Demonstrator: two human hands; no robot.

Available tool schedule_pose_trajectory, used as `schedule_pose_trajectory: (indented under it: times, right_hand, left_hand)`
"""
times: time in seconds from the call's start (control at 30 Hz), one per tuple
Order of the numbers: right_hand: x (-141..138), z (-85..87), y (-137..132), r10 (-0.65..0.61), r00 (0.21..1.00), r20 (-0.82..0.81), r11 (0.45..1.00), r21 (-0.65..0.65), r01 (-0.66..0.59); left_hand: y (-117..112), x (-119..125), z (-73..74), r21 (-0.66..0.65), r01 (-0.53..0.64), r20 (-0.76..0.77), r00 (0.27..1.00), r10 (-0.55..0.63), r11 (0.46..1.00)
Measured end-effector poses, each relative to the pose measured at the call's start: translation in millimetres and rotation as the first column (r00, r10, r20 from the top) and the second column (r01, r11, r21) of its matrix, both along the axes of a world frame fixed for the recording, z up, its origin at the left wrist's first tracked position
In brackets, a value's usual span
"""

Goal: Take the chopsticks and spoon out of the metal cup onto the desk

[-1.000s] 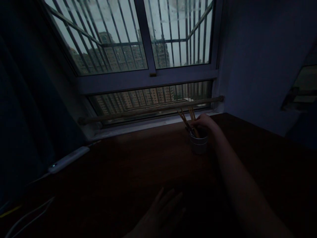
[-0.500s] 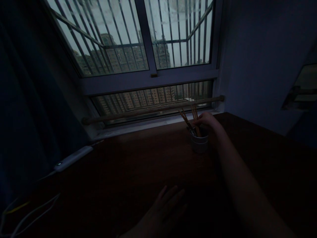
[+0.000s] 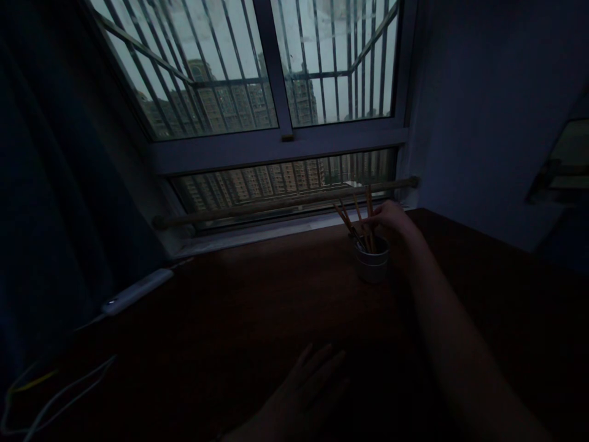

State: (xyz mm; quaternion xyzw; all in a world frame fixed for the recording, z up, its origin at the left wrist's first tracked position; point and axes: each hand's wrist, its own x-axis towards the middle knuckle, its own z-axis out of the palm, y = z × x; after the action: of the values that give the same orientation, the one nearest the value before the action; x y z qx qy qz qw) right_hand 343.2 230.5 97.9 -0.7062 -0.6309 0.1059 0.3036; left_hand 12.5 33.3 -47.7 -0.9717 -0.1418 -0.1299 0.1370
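Note:
A grey round cup [image 3: 372, 267] stands on the dark wooden table, holding several slender light-brown sticks [image 3: 343, 215] that lean apart; the dimness hides whether they are pencils, chopsticks or brushes. My right hand [image 3: 392, 218] reaches over the cup's right side, its fingertips pinched on a slender stick [image 3: 369, 199] that stands nearly upright with its lower end inside the cup. Near the bottom middle, my left hand [image 3: 309, 383] lies flat with fingers spread, touching only the tabletop.
A white power strip [image 3: 138, 291] lies at the left, close to a dark blue curtain [image 3: 59, 184]. White cables [image 3: 69, 393] and a yellow strip [image 3: 34, 382] are at the lower left. Behind the table [image 3: 257, 288] is a barred window with a horizontal rail [image 3: 276, 205].
My right hand has shifted slightly right and up, and the pinched stick now stands apart from the others, straighter than before. My left hand stays in place.

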Motion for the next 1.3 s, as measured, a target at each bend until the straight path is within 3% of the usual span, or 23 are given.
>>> schedule_pose_trajectory:
  times: [0.17, 0.3, 0.47, 0.57, 0.67, 0.8, 0.93, 1.03, 1.1, 1.17, 1.23, 1.3]
  right_hand:
    - [-4, 18.9, -19, -0.032, 0.998, 0.048, 0.982, 0.188, 0.022]
    - [-9, 39.0, -41, -0.069, 0.996, 0.049, 0.901, 0.432, 0.041]
    - [-22, 65.6, -83, -0.105, 0.994, 0.031, 0.709, 0.703, 0.053]
    - [-37, 76.4, -116, -0.023, 0.999, -0.049, 0.557, 0.829, 0.054]
    - [-52, 80.8, -147, 0.074, 0.993, -0.091, 0.454, 0.890, 0.048]
    - [-65, 81.2, -170, 0.089, 0.991, -0.098, 0.444, 0.895, 0.049]
    - [-59, 82.0, -163, -0.014, 0.999, -0.050, 0.413, 0.909, 0.051]
    - [-43, 76.9, -131, -0.132, 0.991, -0.001, 0.456, 0.888, 0.062]
    - [-30, 66.5, -101, -0.210, 0.973, 0.096, 0.616, 0.786, 0.056]
    - [-17, 50.5, -69, -0.212, 0.960, 0.185, 0.752, 0.658, 0.038]
    - [-8, 31.8, -43, -0.133, 0.969, 0.208, 0.841, 0.541, -0.001]
    - [-2, 14.1, -23, -0.074, 0.981, 0.180, 0.910, 0.414, -0.007]
  left_hand:
    - [-1, 2, 5.8, -0.009, -0.009, -0.001, 1.000, 0.009, 1.000]
    - [-11, 6, 27.7, -0.055, -0.041, -0.024, 0.999, 0.039, 0.998]
    - [-17, 8, 40.0, -0.028, -0.082, -0.084, 0.993, 0.079, 0.996]
    - [-18, 7, 39.5, -0.018, -0.100, -0.083, 0.992, 0.098, 0.995]
    - [-18, 6, 41.2, -0.037, -0.140, -0.080, 0.987, 0.137, 0.989]
    - [-14, 1, 41.1, -0.120, -0.162, -0.008, 0.987, 0.163, 0.979]
    - [-11, -4, 35.2, -0.202, -0.179, 0.058, 0.979, 0.194, 0.963]
    - [-8, -3, 30.9, -0.237, -0.176, 0.083, 0.976, 0.200, 0.956]
    - [-1, 2, 30.5, -0.267, -0.158, 0.121, 0.973, 0.195, 0.951]
    - [12, 11, 34.0, -0.335, -0.137, 0.186, 0.960, 0.208, 0.932]
    - [34, 26, 42.5, -0.437, -0.120, 0.277, 0.925, 0.260, 0.891]
    - [62, 45, 54.7, -0.591, -0.100, 0.358, 0.857, 0.372, 0.800]
